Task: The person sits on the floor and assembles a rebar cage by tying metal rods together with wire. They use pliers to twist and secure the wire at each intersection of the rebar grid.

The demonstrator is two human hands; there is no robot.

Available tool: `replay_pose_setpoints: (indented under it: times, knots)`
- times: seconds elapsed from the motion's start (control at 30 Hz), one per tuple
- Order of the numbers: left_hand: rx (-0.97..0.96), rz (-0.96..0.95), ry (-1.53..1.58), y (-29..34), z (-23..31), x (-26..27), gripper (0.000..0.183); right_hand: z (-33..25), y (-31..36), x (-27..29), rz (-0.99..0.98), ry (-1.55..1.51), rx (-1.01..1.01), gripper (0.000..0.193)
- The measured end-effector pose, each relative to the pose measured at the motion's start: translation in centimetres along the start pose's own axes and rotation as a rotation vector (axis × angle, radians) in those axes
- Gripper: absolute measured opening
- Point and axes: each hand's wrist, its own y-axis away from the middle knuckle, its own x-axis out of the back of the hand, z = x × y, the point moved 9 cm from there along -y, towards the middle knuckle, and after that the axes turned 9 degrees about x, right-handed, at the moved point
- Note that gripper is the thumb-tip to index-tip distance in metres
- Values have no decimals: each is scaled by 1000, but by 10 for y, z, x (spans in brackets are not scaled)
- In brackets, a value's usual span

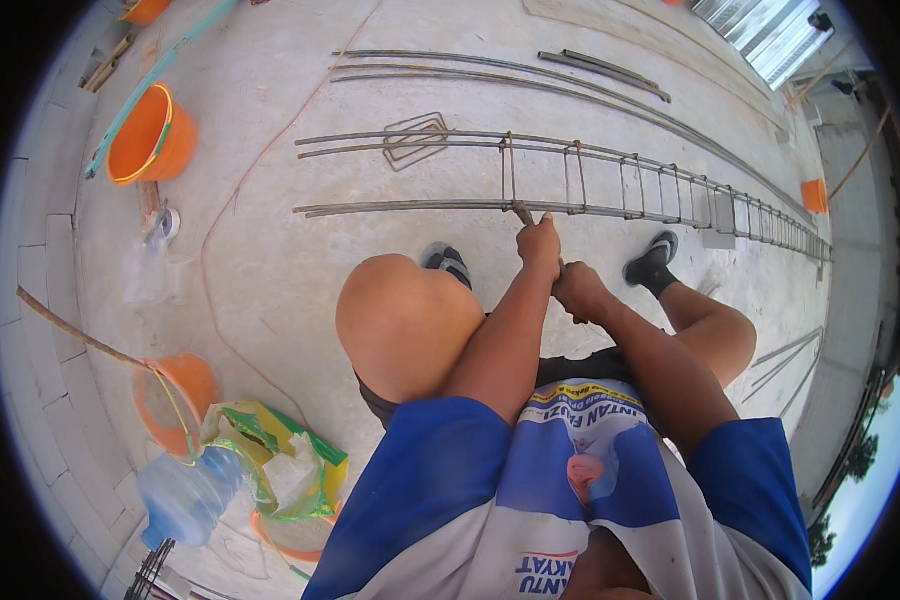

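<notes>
An open-air construction site, as I see it from the head camera: a bare concrete slab (pixel 270 250) strewn with long steel reinforcing bars (pixel 490 75), a half-tied rebar cage (pixel 610 180) with its stirrups, orange buckets (pixel 150 135) near the slab's left edge, a block wall (pixel 30 330) along that side, and corrugated metal sheets (pixel 770 35) at the far right corner.

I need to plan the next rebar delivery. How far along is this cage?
Done: stirrups sit close together along the right stretch of the rebar cage. In hand: both the left hand and right hand work at the near bar by the leftmost stirrups. Left: the cage's left stretch is bare bars, and a loose stirrup lies on the concrete.
</notes>
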Motion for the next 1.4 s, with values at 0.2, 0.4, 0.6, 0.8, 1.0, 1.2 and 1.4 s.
replay_pose_setpoints:
  times: [0.2, 0.4, 0.6, 0.8, 1.0, 1.2, 1.4]
  knots:
    - [101, -229, 223, 24, 6, 5, 36, 16, 5, -14, -138, -703, -43, 25]
    - [99, -720, 579, 10, 8, -15, 26, 10, 7, -34, -404, -1108, -9, 28]
    - [70, -369, 396, 3, 10, -4, 21, -18, 24, 18, 248, 176, 6, 38]
    - [147, -324, 381, 16, 6, 6, 43, 14, -2, -7, -81, -91, 120, 30]
    - [160, -673, 495, 35, 12, -6, 42, 1, 1, -45, -394, -1468, 122, 22]
    - [127, -667, 395, 18, 16, -5, 27, -7, 16, -27, -308, -978, 73, 45]
    - [140, -316, 294, 13, 15, 2, 28, -3, 14, -6, -116, -175, -17, 47]
